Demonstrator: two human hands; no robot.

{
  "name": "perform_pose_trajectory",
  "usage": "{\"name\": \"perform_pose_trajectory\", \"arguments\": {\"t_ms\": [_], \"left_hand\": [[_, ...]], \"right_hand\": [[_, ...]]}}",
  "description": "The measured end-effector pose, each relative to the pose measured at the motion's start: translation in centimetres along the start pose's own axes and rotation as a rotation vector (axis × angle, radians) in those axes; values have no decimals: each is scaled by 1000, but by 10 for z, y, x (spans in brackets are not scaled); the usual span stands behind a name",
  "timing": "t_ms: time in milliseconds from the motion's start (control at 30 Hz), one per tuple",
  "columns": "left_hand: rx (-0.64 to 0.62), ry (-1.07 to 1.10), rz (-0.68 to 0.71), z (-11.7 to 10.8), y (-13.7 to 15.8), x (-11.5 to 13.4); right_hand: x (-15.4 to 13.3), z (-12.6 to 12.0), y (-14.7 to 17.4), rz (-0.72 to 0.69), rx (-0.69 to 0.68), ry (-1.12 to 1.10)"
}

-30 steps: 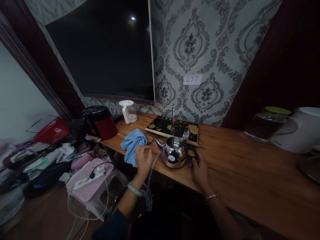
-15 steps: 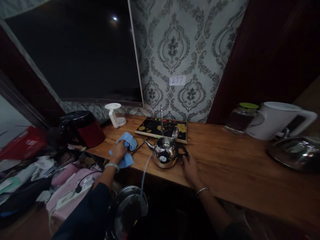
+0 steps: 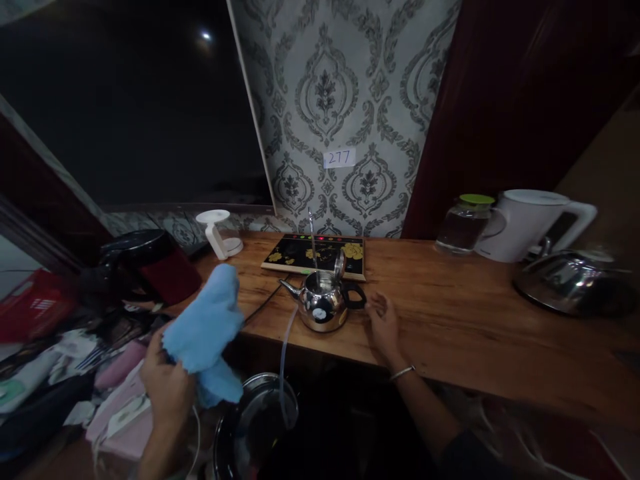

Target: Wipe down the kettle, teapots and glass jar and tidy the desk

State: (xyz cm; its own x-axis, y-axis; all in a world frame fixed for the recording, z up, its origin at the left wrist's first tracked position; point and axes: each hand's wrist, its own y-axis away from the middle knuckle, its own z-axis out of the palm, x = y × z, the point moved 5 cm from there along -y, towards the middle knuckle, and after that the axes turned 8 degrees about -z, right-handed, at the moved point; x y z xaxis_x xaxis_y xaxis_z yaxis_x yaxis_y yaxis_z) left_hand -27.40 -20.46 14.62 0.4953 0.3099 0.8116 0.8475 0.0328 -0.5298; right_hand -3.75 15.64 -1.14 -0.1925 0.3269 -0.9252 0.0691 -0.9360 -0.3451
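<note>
A blue cloth (image 3: 213, 323) hangs bunched in my left hand (image 3: 165, 383), lifted in front of the table's left edge. A small shiny teakettle (image 3: 323, 313) with a black handle stands near the front edge, its lid tipped up. Just right of the handle is my right hand (image 3: 384, 327), fingers loosely bent and apart, holding nothing. Above the kettle's mouth rises a thin metal spout pipe (image 3: 313, 241) from a black, flower-patterned electric tea stove (image 3: 295, 252). A clear hose (image 3: 284, 353) runs down beside the kettle into a metal bucket (image 3: 250, 427).
On the wooden table (image 3: 440, 333) stand a white holder (image 3: 217, 233), a red-black kettle (image 3: 155, 263), a green-lidded glass jug (image 3: 460, 223), a white pitcher (image 3: 523, 223) and a shiny domed kettle (image 3: 570, 280). Cluttered cloths and a power strip (image 3: 127, 417) lie at the lower left.
My left hand has lifted the blue cloth off the table and brought it left and nearer. My right hand has come away from the kettle's handle. The view has turned slightly right.
</note>
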Motion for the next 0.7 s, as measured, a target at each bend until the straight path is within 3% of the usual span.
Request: {"name": "perform_pose_trajectory", "arguments": {"t_ms": [67,133,267,333,400,533,600,700], "left_hand": [[-91,27,-24,-2,19,7],[-214,53,15,9,41,20],[-613,212,218,62,104,65],[-777,341,343,89,143,93],[-967,427,428,113,182,118],[-1129,491,477,131,219,149],[-1136,487,514,127,217,153],[-981,499,469,118,189,137]], "right_hand": [[-14,-17,10,28,78,18],[-33,-30,29,82,54,-13],[-67,-30,82,223,-377,-300],[-76,-32,103,289,-477,-394],[-78,-41,109,361,-394,-410],[-93,-71,80,338,-68,-314],[-108,-88,53,241,8,-219],[-123,-116,6,47,125,21]]}}
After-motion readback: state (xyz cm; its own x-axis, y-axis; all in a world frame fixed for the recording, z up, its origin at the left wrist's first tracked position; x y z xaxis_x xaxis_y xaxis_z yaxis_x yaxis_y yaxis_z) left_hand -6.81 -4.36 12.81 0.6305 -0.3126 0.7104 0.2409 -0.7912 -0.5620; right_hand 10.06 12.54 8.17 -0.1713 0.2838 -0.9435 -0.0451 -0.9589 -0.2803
